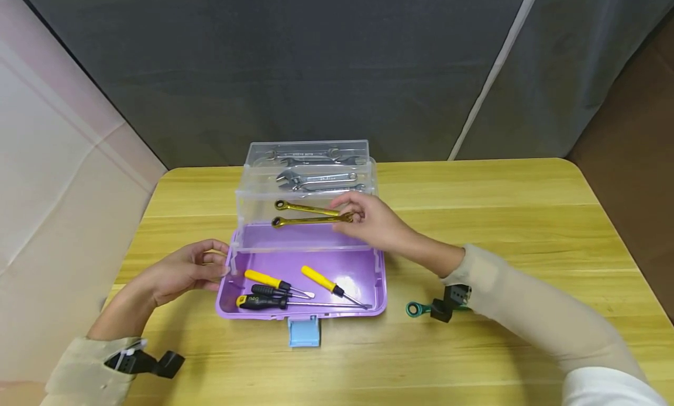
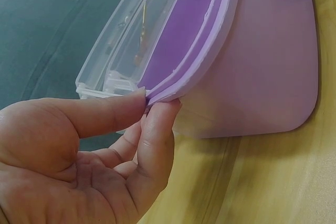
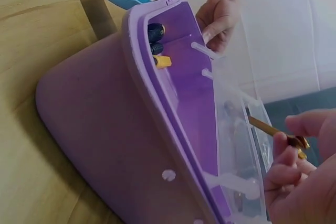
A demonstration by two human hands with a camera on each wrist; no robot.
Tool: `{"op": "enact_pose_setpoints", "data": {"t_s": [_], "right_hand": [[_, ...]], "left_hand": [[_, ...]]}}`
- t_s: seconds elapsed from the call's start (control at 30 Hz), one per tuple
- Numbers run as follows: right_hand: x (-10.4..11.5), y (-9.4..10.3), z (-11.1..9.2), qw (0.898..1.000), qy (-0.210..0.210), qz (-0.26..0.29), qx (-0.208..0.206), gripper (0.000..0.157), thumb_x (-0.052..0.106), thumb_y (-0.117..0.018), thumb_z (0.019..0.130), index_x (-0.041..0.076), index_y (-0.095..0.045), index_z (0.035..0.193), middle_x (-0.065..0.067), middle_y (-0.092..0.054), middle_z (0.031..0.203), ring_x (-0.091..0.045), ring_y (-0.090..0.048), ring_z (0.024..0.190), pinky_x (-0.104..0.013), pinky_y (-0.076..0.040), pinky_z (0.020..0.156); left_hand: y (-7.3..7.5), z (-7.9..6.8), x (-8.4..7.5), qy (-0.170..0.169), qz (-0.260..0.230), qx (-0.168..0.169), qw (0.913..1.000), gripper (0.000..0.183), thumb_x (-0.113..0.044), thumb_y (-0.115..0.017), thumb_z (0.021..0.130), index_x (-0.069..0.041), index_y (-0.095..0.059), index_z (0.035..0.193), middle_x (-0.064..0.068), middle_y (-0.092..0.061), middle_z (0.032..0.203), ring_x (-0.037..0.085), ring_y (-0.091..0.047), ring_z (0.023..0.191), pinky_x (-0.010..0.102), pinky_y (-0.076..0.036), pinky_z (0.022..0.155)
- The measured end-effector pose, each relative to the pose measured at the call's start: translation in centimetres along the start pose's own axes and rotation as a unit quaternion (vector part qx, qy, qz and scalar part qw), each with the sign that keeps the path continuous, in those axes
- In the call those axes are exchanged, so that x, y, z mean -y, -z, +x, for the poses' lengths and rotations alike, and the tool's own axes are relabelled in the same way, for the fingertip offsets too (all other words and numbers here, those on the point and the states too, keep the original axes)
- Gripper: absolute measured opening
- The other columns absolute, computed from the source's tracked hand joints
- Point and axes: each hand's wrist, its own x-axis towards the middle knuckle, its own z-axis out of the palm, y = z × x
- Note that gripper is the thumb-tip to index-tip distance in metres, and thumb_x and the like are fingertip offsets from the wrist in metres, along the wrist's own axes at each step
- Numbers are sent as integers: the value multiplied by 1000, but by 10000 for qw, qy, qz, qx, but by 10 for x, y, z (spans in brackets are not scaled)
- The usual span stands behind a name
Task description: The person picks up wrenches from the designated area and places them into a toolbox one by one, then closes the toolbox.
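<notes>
A purple toolbox (image 1: 381,292) stands open on the table, its screwdrivers (image 1: 318,279) lying inside, some yellow-handled and some black. At its left rim my left hand (image 1: 176,272) pinches the edge between thumb and index finger, as the left wrist view (image 2: 89,150) also shows. My right hand (image 1: 374,220) holds two gold ratchet wrenches by their right ends, one wrench (image 1: 305,207) behind the other wrench (image 1: 308,221). Their ring ends point left over the clear plastic trays (image 1: 242,194). Silver wrenches (image 1: 332,177) lie in the trays at the back.
A green ratchet wrench (image 1: 415,309) lies on the wooden table (image 1: 500,207) to the right of the box, partly hidden by the right wrist camera (image 1: 447,303). A light blue latch (image 1: 304,333) hangs at the box's front. A dark curtain (image 1: 316,72) closes off the back.
</notes>
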Motion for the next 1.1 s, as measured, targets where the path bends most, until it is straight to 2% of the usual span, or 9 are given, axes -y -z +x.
{"op": "enact_pose_setpoints", "data": {"t_s": [0.13, 0.27, 0.37, 0.5, 0.6, 0.7, 0.77, 0.97, 1.1], "right_hand": [[-2, 6, -5, 9992, -25, 376, 135, 44, 1, -69, 94, 0, -54, 135, -14, -72, 107, -19, -51, 73, -22, -40, 60], [-3, 11, -9, 9991, 113, 357, 208, 40, 0, -63, 98, -3, -53, 137, -15, -72, 115, -27, -66, 96, -25, -49, 75], [-3, 12, -9, 9993, 133, 280, 195, 36, 1, -63, 99, -4, -55, 134, -14, -72, 118, -28, -67, 111, -27, -54, 87], [-5, 12, -9, 9999, 105, -97, 25, 29, 1, -67, 97, -3, -63, 125, -11, -75, 111, -22, -70, 103, -26, -57, 85], [-6, 11, -9, 9970, 213, -721, -175, 25, 3, -72, 93, 1, -70, 118, -6, -76, 102, -17, -67, 84, -21, -52, 70], [-6, 9, -8, 9889, 333, -1405, -354, 25, 7, -76, 92, 5, -73, 116, -2, -75, 96, -17, -56, 69, -23, -43, 59], [-6, 8, -8, 9806, 358, -1873, -451, 24, 10, -77, 91, 8, -74, 115, 1, -73, 92, -16, -52, 67, -25, -41, 57], [-7, 3, -8, 9494, 391, -3068, -544, 22, 13, -77, 92, 10, -76, 114, 2, -71, 90, -15, -60, 82, -29, -51, 72], [-9, 1, -7, 9415, 408, -3290, -602, 20, 12, -76, 93, 11, -77, 113, 2, -72, 90, -17, -60, 84, -31, -52, 74]], "left_hand": [[0, 0, 0, 7, 6, -10, 10000, 21, 2, -55, 102, -9, -50, 119, 3, -67, 104, 20, -72, 94, 32, -61, 81], [0, 0, 0, 1, -7, -3, 10000, 21, 2, -55, 102, -9, -50, 119, 3, -67, 104, 19, -72, 93, 31, -61, 81], [0, 0, 0, -10, -10, 7, 10000, 21, 2, -55, 102, -9, -50, 119, 3, -67, 104, 19, -72, 93, 31, -61, 81], [-1, 0, -1, -5, 9, -2, 10000, 21, 2, -55, 102, -9, -50, 119, 3, -67, 104, 19, -72, 94, 31, -61, 81], [-1, 0, -1, 2, 23, -12, 10000, 21, 2, -55, 102, -9, -50, 119, 3, -67, 104, 19, -72, 94, 31, -61, 81], [-1, 0, -1, 0, 9, -1, 10000, 20, 2, -55, 102, -9, -50, 119, 3, -68, 104, 19, -72, 94, 31, -61, 81], [0, -1, -1, -14, -11, 21, 10000, 20, 2, -55, 102, -9, -50, 119, 3, -68, 104, 19, -72, 94, 31, -61, 82], [0, -1, -1, -49, -51, 70, 10000, 20, 2, -55, 102, -9, -51, 119, 3, -68, 104, 19, -72, 94, 31, -61, 82], [0, -1, 0, -41, -56, 64, 10000, 21, 2, -55, 102, -9, -51, 119, 3, -68, 104, 19, -72, 94, 31, -61, 82]]}}
